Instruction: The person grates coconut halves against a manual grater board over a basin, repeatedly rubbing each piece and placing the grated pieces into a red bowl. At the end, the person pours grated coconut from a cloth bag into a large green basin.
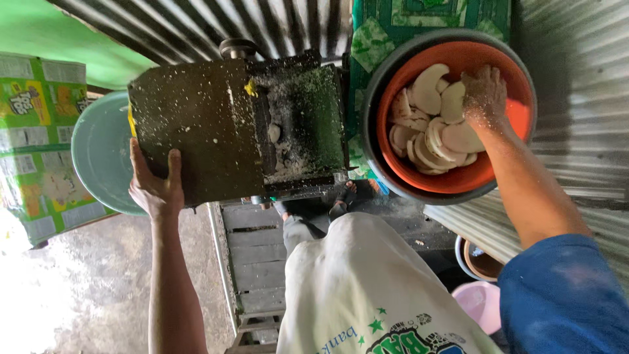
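The right hand (483, 92) reaches into the orange basin (517, 111) and lies on the pale round slices (432, 124), with fingers bent over them; whether it already grips one I cannot tell. The left hand (156, 187) is clamped on the edge of the dark metal slicing machine (196, 124). The basin looks well filled, so most slices seem not yet fed; white crumbs already cover the machine's chute (295, 131). A pale green plate (98, 151) lies behind the machine, with printed cartons (36, 137) just beside it, and a pink bucket (478, 301) is below.
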Demonstrator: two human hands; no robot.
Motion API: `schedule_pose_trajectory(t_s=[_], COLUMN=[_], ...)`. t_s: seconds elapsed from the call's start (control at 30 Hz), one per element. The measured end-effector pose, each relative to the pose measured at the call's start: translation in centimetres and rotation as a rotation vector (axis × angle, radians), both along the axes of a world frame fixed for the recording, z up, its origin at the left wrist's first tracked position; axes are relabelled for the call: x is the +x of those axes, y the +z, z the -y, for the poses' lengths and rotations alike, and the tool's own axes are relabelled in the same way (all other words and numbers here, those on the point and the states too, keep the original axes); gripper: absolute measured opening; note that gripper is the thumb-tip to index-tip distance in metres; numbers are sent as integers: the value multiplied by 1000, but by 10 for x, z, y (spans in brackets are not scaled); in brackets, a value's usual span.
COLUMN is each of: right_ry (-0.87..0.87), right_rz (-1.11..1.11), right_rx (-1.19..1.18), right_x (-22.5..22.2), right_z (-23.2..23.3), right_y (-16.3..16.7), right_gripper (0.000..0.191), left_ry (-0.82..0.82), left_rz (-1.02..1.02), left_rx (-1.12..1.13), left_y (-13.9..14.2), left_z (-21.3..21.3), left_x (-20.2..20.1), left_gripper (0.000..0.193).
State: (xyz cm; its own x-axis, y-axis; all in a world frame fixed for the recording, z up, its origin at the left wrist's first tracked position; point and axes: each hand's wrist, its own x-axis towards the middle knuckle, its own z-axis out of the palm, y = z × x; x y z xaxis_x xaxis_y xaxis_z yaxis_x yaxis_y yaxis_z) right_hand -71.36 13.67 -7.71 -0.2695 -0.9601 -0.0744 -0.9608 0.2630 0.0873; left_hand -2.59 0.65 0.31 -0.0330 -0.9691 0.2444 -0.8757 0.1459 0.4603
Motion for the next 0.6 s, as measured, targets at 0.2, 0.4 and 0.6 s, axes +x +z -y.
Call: schedule_pose_trajectory(t_s=[0.2, 0.4, 0.6], right_ry=[-146, -3, -19], right_rz=[-47, -147, 63], right_rx=[291, 147, 11], right_x=[20, 14, 18], right_z=[11, 1, 9], right_y=[14, 23, 86], right_gripper=[42, 26, 25], left_ry=[8, 33, 42], left_rz=[69, 24, 21], left_rx=[-28, 16, 6], left_y=[0, 2, 4], left_z=[5, 6, 8], left_x=[-2, -2, -2], left_gripper=[81, 83, 84])
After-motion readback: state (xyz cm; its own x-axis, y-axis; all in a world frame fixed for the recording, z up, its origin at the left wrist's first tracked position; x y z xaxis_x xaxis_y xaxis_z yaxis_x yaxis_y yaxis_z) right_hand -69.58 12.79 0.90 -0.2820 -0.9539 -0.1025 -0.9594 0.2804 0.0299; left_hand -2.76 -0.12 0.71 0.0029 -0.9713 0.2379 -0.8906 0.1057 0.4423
